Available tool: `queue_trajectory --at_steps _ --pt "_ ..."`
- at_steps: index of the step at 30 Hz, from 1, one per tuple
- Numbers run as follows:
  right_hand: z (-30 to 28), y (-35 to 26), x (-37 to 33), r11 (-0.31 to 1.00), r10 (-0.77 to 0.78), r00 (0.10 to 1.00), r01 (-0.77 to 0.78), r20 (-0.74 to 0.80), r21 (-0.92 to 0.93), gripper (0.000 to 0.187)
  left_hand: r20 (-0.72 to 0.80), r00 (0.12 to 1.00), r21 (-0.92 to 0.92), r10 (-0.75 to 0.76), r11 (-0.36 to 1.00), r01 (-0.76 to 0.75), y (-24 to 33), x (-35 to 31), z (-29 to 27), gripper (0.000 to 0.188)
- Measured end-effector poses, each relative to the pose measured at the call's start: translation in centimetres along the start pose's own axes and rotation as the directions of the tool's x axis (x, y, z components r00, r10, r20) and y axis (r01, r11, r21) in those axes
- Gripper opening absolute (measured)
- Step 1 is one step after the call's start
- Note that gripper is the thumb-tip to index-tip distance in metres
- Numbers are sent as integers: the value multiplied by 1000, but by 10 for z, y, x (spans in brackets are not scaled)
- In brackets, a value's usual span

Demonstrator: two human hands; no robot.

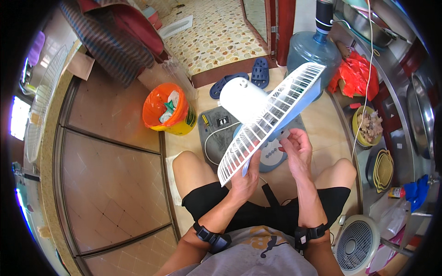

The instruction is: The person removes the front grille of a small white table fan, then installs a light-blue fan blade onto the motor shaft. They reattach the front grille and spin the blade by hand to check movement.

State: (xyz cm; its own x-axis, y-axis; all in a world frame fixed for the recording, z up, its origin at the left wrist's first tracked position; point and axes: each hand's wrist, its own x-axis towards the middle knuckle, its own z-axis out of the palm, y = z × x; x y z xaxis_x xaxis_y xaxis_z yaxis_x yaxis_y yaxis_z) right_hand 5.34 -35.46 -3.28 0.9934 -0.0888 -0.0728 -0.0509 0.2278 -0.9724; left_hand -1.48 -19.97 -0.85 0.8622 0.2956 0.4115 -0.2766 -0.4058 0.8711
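Note:
A standing fan [244, 101] tilts in front of me, its white rear grille [271, 117] and white motor housing facing away. Light blue blades [301, 108] show along its near side. My left hand [246, 177] grips the lower part of the fan, beside a blue blade; its fingertips are partly hidden. At the fan's hub, my right hand [298, 149] has its thumb and fingers pinched together on a small part too hidden to name. Below the fan head stands its round blue-and-white base [271, 156] with several buttons, on a grey mat [209, 149].
A yellow-handled screwdriver [206, 120] lies on the mat near a socket [223, 121] and a white cord. Left stands an orange-lined bucket [152, 108]. Dark blue slippers [260, 73] and a water jug [304, 48] are beyond. A round grille fan [357, 246] stands at right.

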Motion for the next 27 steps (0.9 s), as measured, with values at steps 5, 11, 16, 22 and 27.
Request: queue_trajectory --at_steps 5,11,16,22,27 --pt "-7 -3 3 935 354 935 -353 15 -47 35 -7 999 -57 47 997 -47 2 -1 -1 29" --pt "-8 6 -1 997 69 996 -70 48 23 40 -36 995 -85 89 992 -92 -2 -1 -3 27" --pt "-16 3 2 950 311 950 -311 16 -19 34 -23 994 -97 107 989 -109 -5 -1 -3 29" --pt "-13 9 2 1000 8 999 -9 52 17 29 0 992 -53 124 991 -124 -10 -3 -5 34" --pt "-10 2 1 1000 0 999 0 43 6 29 -13 988 -44 155 987 -156 -15 -3 -4 34"
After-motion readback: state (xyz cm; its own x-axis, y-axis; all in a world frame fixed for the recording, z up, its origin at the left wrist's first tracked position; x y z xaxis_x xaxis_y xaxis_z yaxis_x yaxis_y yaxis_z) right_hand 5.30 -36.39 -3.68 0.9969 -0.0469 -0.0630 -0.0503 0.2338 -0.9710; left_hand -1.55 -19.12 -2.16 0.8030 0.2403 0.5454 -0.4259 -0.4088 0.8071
